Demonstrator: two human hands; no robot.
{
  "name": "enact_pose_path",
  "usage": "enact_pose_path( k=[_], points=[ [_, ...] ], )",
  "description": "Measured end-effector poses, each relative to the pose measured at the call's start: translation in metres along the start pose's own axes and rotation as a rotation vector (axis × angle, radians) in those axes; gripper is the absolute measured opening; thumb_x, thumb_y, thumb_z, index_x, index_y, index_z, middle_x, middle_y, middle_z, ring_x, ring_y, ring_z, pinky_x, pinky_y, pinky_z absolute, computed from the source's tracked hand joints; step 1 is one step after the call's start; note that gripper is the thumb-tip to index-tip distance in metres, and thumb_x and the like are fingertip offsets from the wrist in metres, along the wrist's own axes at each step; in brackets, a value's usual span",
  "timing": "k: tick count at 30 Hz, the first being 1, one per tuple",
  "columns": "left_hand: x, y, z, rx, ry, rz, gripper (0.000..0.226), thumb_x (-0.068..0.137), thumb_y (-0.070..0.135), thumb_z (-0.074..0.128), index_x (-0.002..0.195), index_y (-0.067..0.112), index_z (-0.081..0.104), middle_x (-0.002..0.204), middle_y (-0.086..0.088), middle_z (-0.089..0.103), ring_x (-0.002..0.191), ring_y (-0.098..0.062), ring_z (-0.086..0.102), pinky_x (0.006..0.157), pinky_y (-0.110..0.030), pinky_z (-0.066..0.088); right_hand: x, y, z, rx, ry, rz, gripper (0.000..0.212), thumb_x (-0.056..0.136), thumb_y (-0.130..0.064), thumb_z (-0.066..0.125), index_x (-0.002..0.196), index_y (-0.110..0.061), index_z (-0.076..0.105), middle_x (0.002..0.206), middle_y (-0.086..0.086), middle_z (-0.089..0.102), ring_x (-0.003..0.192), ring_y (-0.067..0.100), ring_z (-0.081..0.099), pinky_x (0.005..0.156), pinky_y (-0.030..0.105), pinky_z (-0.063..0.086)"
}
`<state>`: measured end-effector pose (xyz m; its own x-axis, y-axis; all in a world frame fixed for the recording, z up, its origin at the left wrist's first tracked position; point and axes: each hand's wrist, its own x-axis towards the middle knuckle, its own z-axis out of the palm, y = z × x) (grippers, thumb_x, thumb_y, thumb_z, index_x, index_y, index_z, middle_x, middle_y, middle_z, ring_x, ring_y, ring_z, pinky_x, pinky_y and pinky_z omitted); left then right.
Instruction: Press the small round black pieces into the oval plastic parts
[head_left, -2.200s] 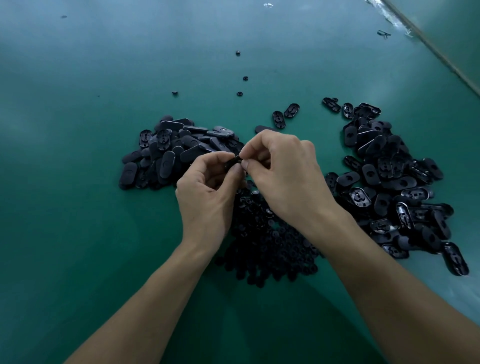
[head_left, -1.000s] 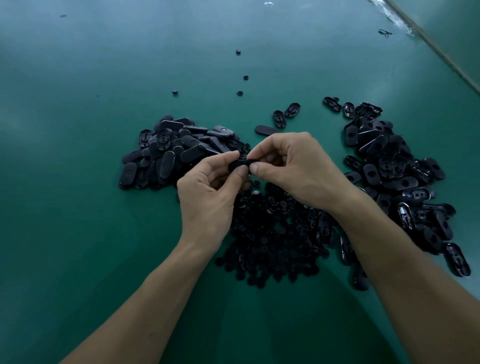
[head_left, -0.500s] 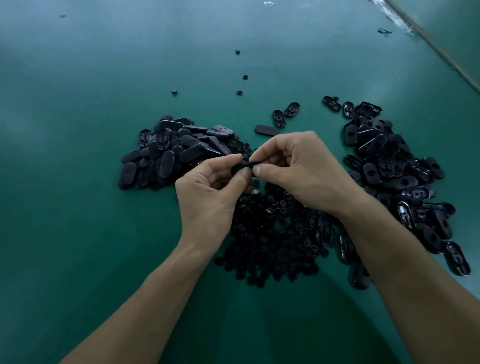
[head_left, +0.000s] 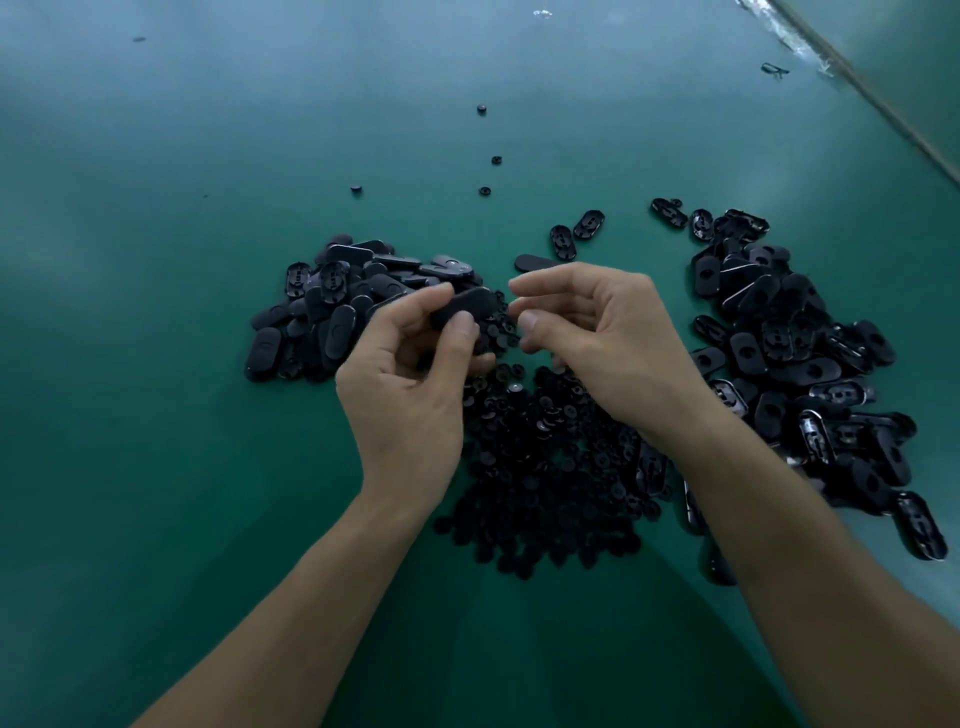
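The bench (head_left: 156, 364) is a plain teal green, while the left pile of oval plastic parts (head_left: 332, 306), the right pile (head_left: 779, 353), the heap of small round pieces (head_left: 545, 467) and the oval part (head_left: 465, 306) pinched in the left hand (head_left: 405, 395) are all black, a few with pale glints.

A green table (head_left: 156, 312) filled the view. A pale strip (head_left: 872, 98) ran along its far right edge, with white scraps (head_left: 795, 42) beside it.

Near end of the oval part (head_left: 464, 307) hidden in the left hand (head_left: 410, 395); round-piece pile (head_left: 545, 467) partly under the right forearm (head_left: 769, 519).
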<state>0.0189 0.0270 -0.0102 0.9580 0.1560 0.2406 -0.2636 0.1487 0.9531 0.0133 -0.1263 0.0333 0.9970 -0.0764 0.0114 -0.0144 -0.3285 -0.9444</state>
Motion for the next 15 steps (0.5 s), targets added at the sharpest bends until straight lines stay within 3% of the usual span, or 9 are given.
enact_pose_path(
  k=[7,11,15],
  points=[
    [0.037,0.004,-0.025,0.241,0.104,0.086,0.014,0.09,0.018,0.075,0.101,0.025,0.072,0.085,0.014,0.073,0.076,-0.006,0.07,0.075,-0.026,0.058,-0.018,0.003,-0.003,0.034,0.039,0.001,0.015,0.094,-0.013,0.068,0.105,-0.022,0.071,0.091,-0.005,0.077,0.07,0.011,0.073,0.064,0.014,0.051],
    [0.046,0.003,-0.033,0.446,0.094,0.176,0.016,0.088,0.024,0.078,0.099,0.033,0.071,0.085,0.026,0.069,0.076,0.007,0.067,0.077,-0.013,0.052,-0.026,0.004,-0.007,0.083,0.055,0.003,0.014,0.094,-0.01,0.067,0.103,-0.021,0.072,0.09,-0.006,0.077,0.07,0.011,0.072,0.062,0.012,0.05],
    [0.049,-0.002,-0.034,0.7,0.058,0.183,0.011,0.088,0.032,0.077,0.097,0.038,0.074,0.075,0.026,0.063,0.074,-0.006,0.059,0.071,-0.014,0.042,-0.035,-0.002,-0.011,0.148,0.062,-0.015,0.016,0.094,-0.007,0.065,0.099,-0.02,0.073,0.086,-0.002,0.076,0.067,0.008,0.069,0.06,0.011,0.049]
  ],
)
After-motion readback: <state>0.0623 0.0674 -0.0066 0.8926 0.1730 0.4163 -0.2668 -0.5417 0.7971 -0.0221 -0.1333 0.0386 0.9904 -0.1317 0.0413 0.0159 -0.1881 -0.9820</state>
